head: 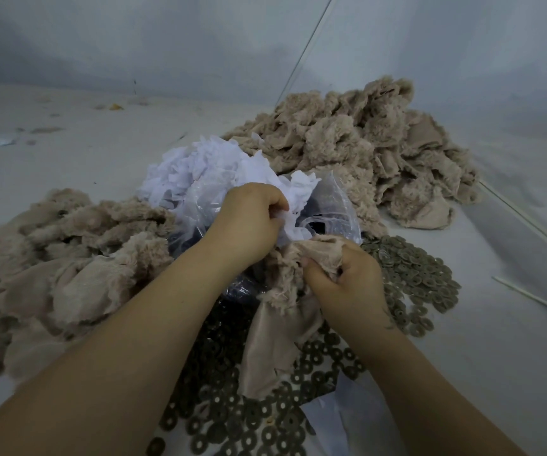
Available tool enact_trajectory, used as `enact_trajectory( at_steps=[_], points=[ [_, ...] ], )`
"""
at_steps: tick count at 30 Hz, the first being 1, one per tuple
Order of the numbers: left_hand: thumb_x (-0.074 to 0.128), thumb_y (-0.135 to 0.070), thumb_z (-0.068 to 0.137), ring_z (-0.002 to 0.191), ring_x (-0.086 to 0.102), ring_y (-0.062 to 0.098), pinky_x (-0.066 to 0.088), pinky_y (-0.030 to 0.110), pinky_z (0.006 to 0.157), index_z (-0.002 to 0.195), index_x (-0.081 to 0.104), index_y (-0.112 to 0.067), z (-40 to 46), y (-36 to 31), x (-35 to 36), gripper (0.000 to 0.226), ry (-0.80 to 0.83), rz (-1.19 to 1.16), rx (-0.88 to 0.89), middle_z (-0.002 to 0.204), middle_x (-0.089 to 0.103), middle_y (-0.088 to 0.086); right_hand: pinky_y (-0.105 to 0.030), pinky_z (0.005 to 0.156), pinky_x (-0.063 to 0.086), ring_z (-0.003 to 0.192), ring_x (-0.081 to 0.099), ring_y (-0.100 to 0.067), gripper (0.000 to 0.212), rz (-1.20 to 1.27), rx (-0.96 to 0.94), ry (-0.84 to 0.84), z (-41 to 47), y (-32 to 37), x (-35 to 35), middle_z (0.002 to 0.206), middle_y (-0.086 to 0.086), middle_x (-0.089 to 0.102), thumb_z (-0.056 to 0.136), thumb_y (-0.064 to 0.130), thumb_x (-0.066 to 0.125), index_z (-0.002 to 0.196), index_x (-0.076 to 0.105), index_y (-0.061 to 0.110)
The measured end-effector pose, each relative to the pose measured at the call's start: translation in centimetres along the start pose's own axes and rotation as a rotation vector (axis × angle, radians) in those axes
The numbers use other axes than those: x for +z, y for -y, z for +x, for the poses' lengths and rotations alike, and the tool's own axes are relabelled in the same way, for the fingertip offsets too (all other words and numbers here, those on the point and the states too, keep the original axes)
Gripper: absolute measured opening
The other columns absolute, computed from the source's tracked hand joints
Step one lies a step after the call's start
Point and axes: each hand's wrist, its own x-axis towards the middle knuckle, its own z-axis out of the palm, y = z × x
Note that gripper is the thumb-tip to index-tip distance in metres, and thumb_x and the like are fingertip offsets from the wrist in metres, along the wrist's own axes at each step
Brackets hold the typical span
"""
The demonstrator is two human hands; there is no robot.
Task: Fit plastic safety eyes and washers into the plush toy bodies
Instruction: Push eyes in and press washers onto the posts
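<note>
A beige plush toy body [275,327], turned inside out, hangs between my hands over the table. My right hand [344,284] grips its upper edge with curled fingers. Just above and to the left, my left hand [249,222] pinches a white scrap of fabric [295,212] at the mouth of a clear plastic bag [334,205]. Dark contents show inside the bag, too unclear to name. Several grey-brown round washers [417,274] lie spread on the table below and to the right of my hands. No safety eye is plainly visible.
A heap of beige plush bodies [364,143] lies at the back right, another heap [61,258] at the left. White fabric scraps [199,169] are piled behind the bag. Thin white sticks [528,296] lie on the grey table at right.
</note>
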Motion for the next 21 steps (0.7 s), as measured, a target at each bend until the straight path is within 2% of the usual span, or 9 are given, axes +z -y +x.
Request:
enact_trajectory(
  at_steps=[2, 5, 8, 10, 13, 15, 17, 19, 21],
  points=[
    [0.066, -0.006, 0.090, 0.076, 0.056, 0.011, 0.039, 0.008, 0.062, 0.095, 0.076, -0.010, 0.5, -0.1, 0.1, 0.012, -0.009, 0.004, -0.021, 0.090, 0.070, 0.002, -0.012, 0.070, 0.051, 0.083, 0.065, -0.003, 0.013, 0.012, 0.005, -0.004, -0.1, 0.1, -0.1, 0.096, 0.001, 0.071, 0.088, 0.008, 0.070, 0.099, 0.077, 0.013],
    [0.059, -0.001, 0.093, 0.088, 0.063, 0.018, 0.045, 0.019, 0.077, 0.101, 0.075, -0.009, 1.0, -0.2, 0.3, 0.020, -0.006, 0.033, -0.055, 0.102, 0.071, 0.007, -0.024, 0.067, 0.055, 0.076, 0.066, -0.007, 0.012, 0.035, 0.017, -0.005, -0.2, 0.3, -0.3, 0.091, 0.001, 0.071, 0.088, 0.009, 0.070, 0.097, 0.077, 0.013],
    [0.055, 0.003, 0.093, 0.092, 0.064, 0.019, 0.042, 0.016, 0.076, 0.100, 0.075, -0.009, 1.3, -0.2, 0.3, 0.025, -0.011, 0.049, -0.072, 0.105, 0.072, 0.008, -0.025, 0.060, 0.052, 0.069, 0.065, -0.008, 0.008, 0.039, 0.002, 0.008, -0.2, 0.4, -0.6, 0.084, 0.001, 0.070, 0.088, 0.008, 0.070, 0.092, 0.076, 0.010],
    [0.054, 0.004, 0.092, 0.107, 0.062, 0.026, 0.041, 0.018, 0.083, 0.110, 0.073, -0.006, 1.5, -0.1, 0.4, 0.028, 0.019, 0.086, -0.079, 0.115, 0.069, 0.011, -0.025, 0.055, 0.049, 0.062, 0.062, -0.010, 0.005, 0.046, -0.012, 0.018, -0.4, 0.6, -0.7, 0.079, 0.000, 0.067, 0.088, 0.007, 0.070, 0.087, 0.075, 0.009],
    [0.051, 0.008, 0.087, 0.110, 0.059, 0.029, 0.038, 0.020, 0.082, 0.108, 0.071, -0.006, 1.5, 0.2, 0.4, 0.032, 0.022, 0.097, -0.080, 0.114, 0.066, 0.014, -0.039, 0.060, 0.052, 0.065, 0.064, -0.021, 0.008, 0.080, -0.001, 0.008, -0.5, 0.7, -0.7, 0.082, -0.005, 0.070, 0.087, 0.008, 0.071, 0.094, 0.075, 0.006],
    [0.052, 0.013, 0.081, 0.112, 0.058, 0.025, 0.040, 0.020, 0.082, 0.110, 0.071, -0.010, 1.4, 0.1, 0.2, 0.042, 0.062, 0.059, -0.079, 0.120, 0.064, 0.010, -0.038, 0.063, 0.053, 0.068, 0.065, -0.020, 0.012, 0.076, -0.001, -0.008, -0.4, 0.7, -0.7, 0.084, -0.005, 0.071, 0.087, 0.008, 0.071, 0.098, 0.076, 0.006],
    [0.054, 0.015, 0.077, 0.115, 0.054, 0.014, 0.043, 0.017, 0.079, 0.118, 0.068, -0.020, 1.1, 0.0, -0.1, 0.055, 0.180, -0.072, -0.070, 0.130, 0.059, 0.000, -0.031, 0.061, 0.052, 0.068, 0.064, -0.016, 0.012, 0.077, 0.006, -0.019, -0.3, 0.6, -0.8, 0.085, -0.004, 0.071, 0.087, 0.006, 0.070, 0.098, 0.076, 0.007],
    [0.060, 0.011, 0.077, 0.101, 0.054, -0.005, 0.040, 0.004, 0.068, 0.117, 0.068, -0.026, 0.6, -0.5, -0.5, 0.055, 0.316, -0.176, 0.002, 0.119, 0.058, -0.012, -0.024, 0.059, 0.050, 0.067, 0.063, -0.012, 0.015, 0.081, 0.011, -0.027, -0.2, 0.6, -0.9, 0.087, -0.003, 0.071, 0.087, 0.005, 0.070, 0.100, 0.077, 0.009],
    [0.064, 0.008, 0.079, 0.083, 0.058, -0.010, 0.038, 0.001, 0.059, 0.098, 0.073, -0.023, 0.3, -0.7, -0.5, 0.037, 0.345, -0.157, 0.039, 0.098, 0.062, -0.014, -0.018, 0.062, 0.049, 0.068, 0.063, -0.007, 0.016, 0.069, -0.007, -0.032, -0.2, 0.7, -0.9, 0.088, -0.001, 0.072, 0.087, 0.004, 0.070, 0.100, 0.078, 0.010]
  ],
)
